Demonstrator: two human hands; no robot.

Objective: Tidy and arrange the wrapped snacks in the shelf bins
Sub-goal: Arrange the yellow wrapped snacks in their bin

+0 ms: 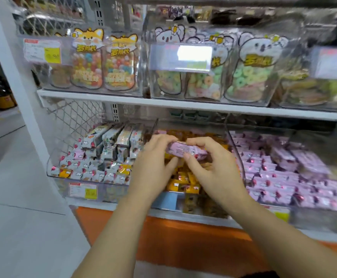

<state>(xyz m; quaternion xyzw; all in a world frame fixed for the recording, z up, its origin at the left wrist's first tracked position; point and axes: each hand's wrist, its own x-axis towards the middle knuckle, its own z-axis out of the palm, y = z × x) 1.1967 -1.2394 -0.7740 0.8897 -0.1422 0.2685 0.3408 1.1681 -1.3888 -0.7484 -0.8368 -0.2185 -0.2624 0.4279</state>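
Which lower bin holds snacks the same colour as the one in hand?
The right bin: its packs are pink like the held snack. The middle bin holds yellow, the left bin mostly white.

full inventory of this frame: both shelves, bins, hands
pink wrapped snack: one, pink, held over the middle lower bin
white-grey snacks: many, white-grey with a few pink and yellow mixed in, left lower bin
yellow-orange snacks: many, yellow-orange, middle lower bin
pink snacks: many, pink, right lower bin
fox bags: at least two, multicolour candy, upper shelf, left bin
koala bags: about three, green and pastel rings, upper shelf, middle bin
price tags: several, white with yellow, on bin fronts
shelf board: one, white, between the two rows
left hand: one, grips the pink wrapped snack's left end
right hand: one, grips its right end
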